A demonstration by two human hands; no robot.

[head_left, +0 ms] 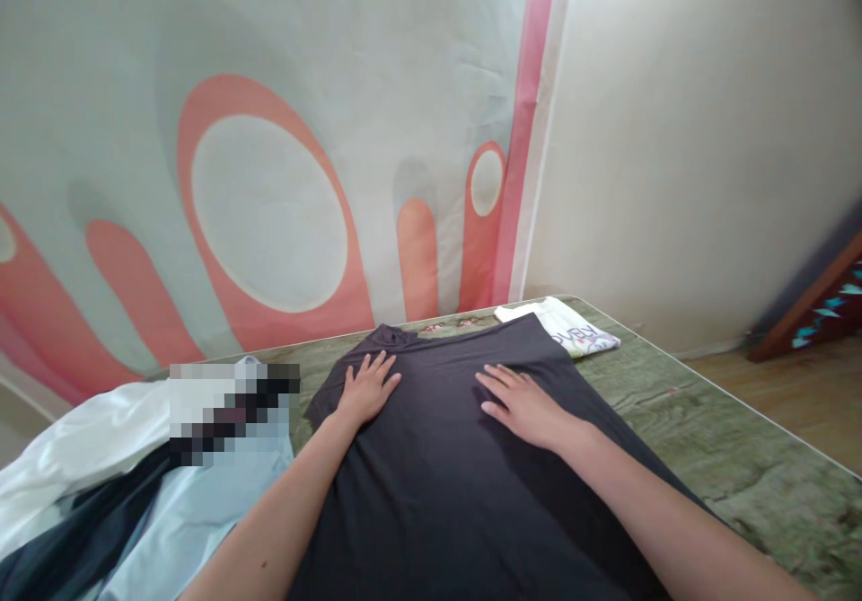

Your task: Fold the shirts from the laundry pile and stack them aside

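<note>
A dark grey garment (444,466) lies spread flat over a green patterned table (741,457). My left hand (367,387) rests palm down on its upper left part, fingers stretched out and slightly apart. My right hand (522,402) lies flat on the upper right part, fingers extended toward the left. Neither hand holds anything. Both forearms reach in from the bottom edge across the cloth.
A heap of white, light blue and dark clothes (121,475) lies at the left. A folded white printed shirt (562,327) sits at the table's far corner. A wall with pink shapes (269,215) stands right behind the table. Wooden floor (787,394) shows at right.
</note>
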